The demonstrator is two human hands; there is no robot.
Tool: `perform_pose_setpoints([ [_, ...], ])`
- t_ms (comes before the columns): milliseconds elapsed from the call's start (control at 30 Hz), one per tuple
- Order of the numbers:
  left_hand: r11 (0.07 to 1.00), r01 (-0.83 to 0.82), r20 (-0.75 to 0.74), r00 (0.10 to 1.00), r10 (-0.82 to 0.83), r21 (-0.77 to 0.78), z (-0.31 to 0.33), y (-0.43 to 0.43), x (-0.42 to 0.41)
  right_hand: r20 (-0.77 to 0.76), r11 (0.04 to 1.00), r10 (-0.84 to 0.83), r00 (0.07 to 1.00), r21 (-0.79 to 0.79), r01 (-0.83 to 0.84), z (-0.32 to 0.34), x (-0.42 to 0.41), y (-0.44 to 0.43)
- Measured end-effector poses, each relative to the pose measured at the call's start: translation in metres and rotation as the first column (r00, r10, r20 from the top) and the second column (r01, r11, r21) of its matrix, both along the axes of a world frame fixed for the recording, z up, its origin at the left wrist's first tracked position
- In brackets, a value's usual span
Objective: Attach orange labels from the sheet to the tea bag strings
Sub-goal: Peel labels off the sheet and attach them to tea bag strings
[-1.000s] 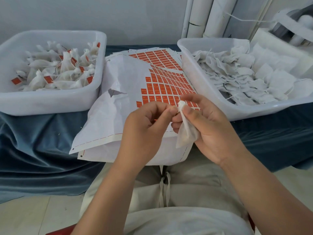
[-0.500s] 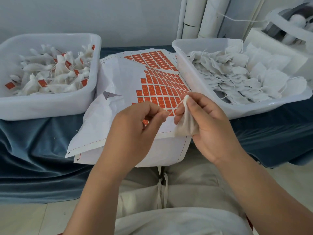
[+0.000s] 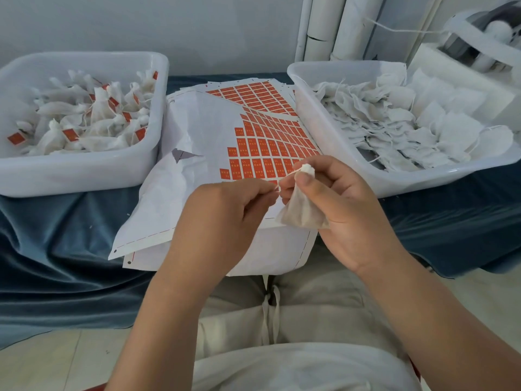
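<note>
My right hand (image 3: 346,210) grips a small white tea bag (image 3: 301,210) by its tied neck, the bag hanging over my palm. My left hand (image 3: 222,221) pinches the thin string (image 3: 283,180) that runs from the bag's knot, fingertips almost touching the right thumb. A sliver of orange shows at the left fingertips; I cannot tell whether it is a label. Behind both hands lies the label sheet (image 3: 262,148), white backing with rows of orange labels on its right part and bare peeled paper on its left.
A white bin (image 3: 84,170) at left holds tea bags with orange labels on their strings. A white bin (image 3: 394,179) at right holds plain tea bags. Both stand on a table with blue cloth (image 3: 56,244). White tubes and a spool holder stand at the back right.
My hands have drawn slightly apart, stretching the string between them. The right hand has tilted the tea bag so that its knot points up. The camera view shifted a little.
</note>
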State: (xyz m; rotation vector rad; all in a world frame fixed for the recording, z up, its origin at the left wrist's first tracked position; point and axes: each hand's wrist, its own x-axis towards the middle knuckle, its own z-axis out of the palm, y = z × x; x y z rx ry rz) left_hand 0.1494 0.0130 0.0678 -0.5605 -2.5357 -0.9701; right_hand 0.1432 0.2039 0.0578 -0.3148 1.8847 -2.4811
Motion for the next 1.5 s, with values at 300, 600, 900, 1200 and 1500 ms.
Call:
perform_pose_setpoints([
  [300, 0.990, 0.143, 0.035, 0.989, -0.143, 0.016, 0.000, -0.002, 0.001, 0.059, 0.969, -0.244, 0.968, 0.041, 0.242, -0.012, -0.003, -0.001],
  [600, 0.744, 0.303, 0.109, 0.887, -0.449, 0.596, -0.017, 0.002, -0.010, 0.016, 0.970, -0.133, 0.991, 0.205, 0.127, -0.017, -0.002, -0.004],
  [900, 0.272, 0.178, 0.068, 0.711, -0.700, 0.946, -0.014, 0.010, -0.009, 0.027, 0.987, -0.146, 0.989, -0.071, 0.147, -0.009, 0.004, -0.013],
  [1200, 0.397, 0.051, 0.210, 0.782, -0.586, 0.916, -0.018, 0.026, -0.004, 0.047, 0.998, -0.060, 0.997, 0.016, 0.059, -0.011, 0.004, -0.015],
  [1500, 0.418, 0.034, 0.202, 0.839, -0.506, 0.908, -0.019, 0.025, -0.007, 0.101, 0.967, -0.253, 0.962, -0.003, 0.254, -0.018, 0.001, -0.019],
])
